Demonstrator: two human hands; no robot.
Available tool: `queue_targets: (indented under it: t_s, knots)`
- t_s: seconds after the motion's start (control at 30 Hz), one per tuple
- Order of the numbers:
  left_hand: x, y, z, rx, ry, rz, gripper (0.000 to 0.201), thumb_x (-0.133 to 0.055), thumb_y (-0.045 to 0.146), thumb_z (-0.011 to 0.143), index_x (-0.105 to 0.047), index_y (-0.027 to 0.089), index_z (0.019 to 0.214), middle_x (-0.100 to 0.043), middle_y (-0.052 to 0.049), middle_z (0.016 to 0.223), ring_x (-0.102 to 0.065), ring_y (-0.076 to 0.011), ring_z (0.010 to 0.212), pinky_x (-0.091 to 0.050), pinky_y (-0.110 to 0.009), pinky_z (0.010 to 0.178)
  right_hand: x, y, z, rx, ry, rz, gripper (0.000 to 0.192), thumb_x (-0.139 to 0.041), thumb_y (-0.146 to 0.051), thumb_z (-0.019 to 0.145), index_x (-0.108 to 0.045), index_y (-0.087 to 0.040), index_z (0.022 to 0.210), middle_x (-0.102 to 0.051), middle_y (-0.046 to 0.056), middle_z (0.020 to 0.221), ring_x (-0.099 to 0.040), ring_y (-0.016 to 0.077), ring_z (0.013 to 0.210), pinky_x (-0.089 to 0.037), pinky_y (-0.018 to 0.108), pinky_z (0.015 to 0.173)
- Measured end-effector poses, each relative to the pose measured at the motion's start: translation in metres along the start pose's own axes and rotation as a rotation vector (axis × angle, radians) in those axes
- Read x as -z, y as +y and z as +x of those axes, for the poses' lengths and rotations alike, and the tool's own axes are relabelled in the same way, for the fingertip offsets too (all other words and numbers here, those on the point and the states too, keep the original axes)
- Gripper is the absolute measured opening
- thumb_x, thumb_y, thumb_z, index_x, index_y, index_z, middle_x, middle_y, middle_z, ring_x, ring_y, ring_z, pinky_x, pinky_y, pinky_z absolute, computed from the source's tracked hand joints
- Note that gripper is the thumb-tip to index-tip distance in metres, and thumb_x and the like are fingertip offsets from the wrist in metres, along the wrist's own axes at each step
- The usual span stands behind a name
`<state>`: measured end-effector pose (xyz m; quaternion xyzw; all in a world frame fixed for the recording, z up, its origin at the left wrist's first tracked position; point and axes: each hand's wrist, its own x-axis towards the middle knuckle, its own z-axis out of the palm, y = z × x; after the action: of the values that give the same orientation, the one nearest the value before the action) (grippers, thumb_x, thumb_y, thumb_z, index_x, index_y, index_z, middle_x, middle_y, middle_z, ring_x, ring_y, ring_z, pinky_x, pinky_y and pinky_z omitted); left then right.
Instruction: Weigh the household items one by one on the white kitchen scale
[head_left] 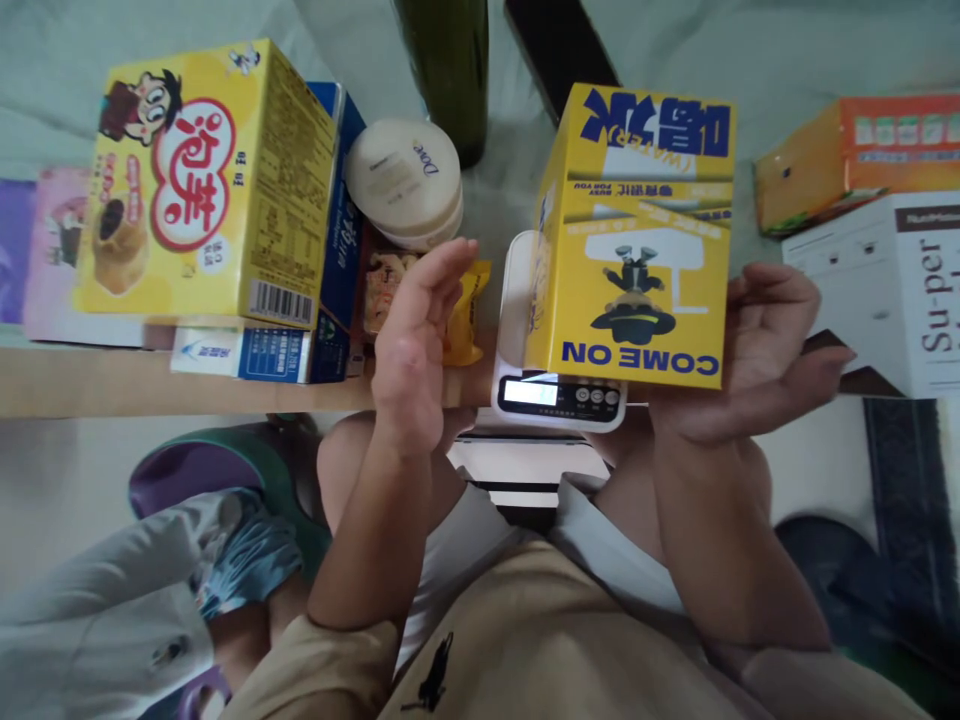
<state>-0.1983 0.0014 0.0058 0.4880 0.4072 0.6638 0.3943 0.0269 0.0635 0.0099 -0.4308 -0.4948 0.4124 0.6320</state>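
A yellow cardboard box (637,260) printed "COME ON" sits on a small white digital scale (514,310), covering most of it. The lit display (531,392) shows, but its digits are too blurred to read. My right hand (772,340) is at the box's right side with its fingers stretched and thumb apart; whether it touches the box I cannot tell. To the left of the scale, my left hand (412,360) is raised with straight fingers and holds nothing. Just behind it are a yellow packet (466,315) and a round Dove jar (405,180).
On the left a yellow snack box (169,190) rests on blue and white boxes (337,340). An orange box (900,150) and a white box (847,280) stand at right. A dark green bottle (446,70) is at the back. Another person (112,610) sits at lower left.
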Motion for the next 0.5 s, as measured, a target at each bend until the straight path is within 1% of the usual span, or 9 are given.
queue_targets:
  t_s: [0.07,0.1,0.13,0.2,0.27,0.3,0.4,0.5]
  knots:
    - [-0.001,-0.002,0.001,-0.017,-0.035,0.005,0.062,-0.05,0.072,0.102,-0.065,0.034,0.149,-0.064,0.001,0.158,-0.055,-0.0288,0.155,-0.043,-0.046,0.135,-0.009,-0.001,0.0,0.013,0.173,0.117,0.05,-0.048,-0.072,0.088,-0.062,-0.026,0.105,-0.045,0.002,0.094,-0.059,0.0198,0.094,-0.055,0.038,0.084]
    - [-0.001,-0.003,0.001,-0.018,-0.053,0.006,0.061,-0.053,0.071,0.101,-0.065,0.036,0.15,-0.063,0.003,0.16,-0.054,-0.0287,0.156,-0.042,-0.045,0.135,-0.014,-0.002,-0.001,0.021,0.238,0.162,0.048,-0.05,-0.07,0.087,-0.065,-0.026,0.101,-0.046,0.002,0.091,-0.058,0.0182,0.09,-0.054,0.036,0.08]
    - [-0.002,-0.004,0.001,-0.018,-0.07,0.003,0.061,-0.055,0.071,0.101,-0.064,0.037,0.15,-0.061,0.004,0.161,-0.053,-0.0288,0.157,-0.042,-0.044,0.136,-0.018,-0.002,-0.001,0.02,0.262,0.182,0.046,-0.052,-0.068,0.087,-0.066,-0.025,0.099,-0.047,0.001,0.09,-0.058,0.0173,0.087,-0.054,0.035,0.078]
    - [-0.003,-0.007,0.002,-0.027,-0.101,-0.016,0.066,-0.057,0.074,0.099,-0.063,0.035,0.152,-0.06,0.002,0.163,-0.052,-0.0314,0.158,-0.041,-0.048,0.136,-0.023,-0.004,-0.002,0.018,0.257,0.189,0.043,-0.057,-0.065,0.086,-0.067,-0.025,0.099,-0.048,0.001,0.09,-0.059,0.0166,0.088,-0.054,0.034,0.077]
    - [-0.004,-0.012,0.002,-0.082,-0.114,-0.043,0.073,-0.057,0.078,0.098,-0.062,0.03,0.153,-0.063,-0.004,0.16,-0.056,-0.0346,0.154,-0.043,-0.052,0.134,-0.025,-0.006,-0.003,0.001,0.257,0.212,0.042,-0.062,-0.062,0.086,-0.066,-0.023,0.101,-0.049,0.001,0.092,-0.06,0.0164,0.091,-0.057,0.035,0.081]
    - [-0.004,-0.015,0.002,-0.102,-0.115,-0.052,0.074,-0.055,0.078,0.098,-0.062,0.028,0.153,-0.064,-0.006,0.159,-0.057,-0.0347,0.153,-0.043,-0.053,0.134,-0.025,-0.007,-0.004,-0.006,0.254,0.227,0.041,-0.064,-0.061,0.087,-0.066,-0.023,0.102,-0.05,0.001,0.094,-0.061,0.0161,0.093,-0.059,0.035,0.084]
    - [-0.003,-0.02,0.003,-0.103,-0.121,-0.055,0.072,-0.049,0.075,0.103,-0.062,0.026,0.153,-0.064,-0.007,0.158,-0.057,-0.0318,0.153,-0.043,-0.049,0.134,-0.023,-0.009,-0.004,-0.001,0.244,0.259,0.037,-0.063,-0.058,0.089,-0.067,-0.023,0.102,-0.05,0.001,0.094,-0.062,0.0146,0.093,-0.062,0.034,0.087]
    - [-0.006,-0.019,0.003,-0.123,-0.114,-0.055,0.071,-0.056,0.074,0.101,-0.063,0.027,0.153,-0.065,-0.006,0.156,-0.06,-0.0324,0.15,-0.044,-0.048,0.133,-0.022,-0.01,-0.003,0.014,0.247,0.264,0.039,-0.066,-0.059,0.085,-0.069,-0.023,0.099,-0.051,0.0,0.089,-0.061,0.0143,0.089,-0.063,0.034,0.084]
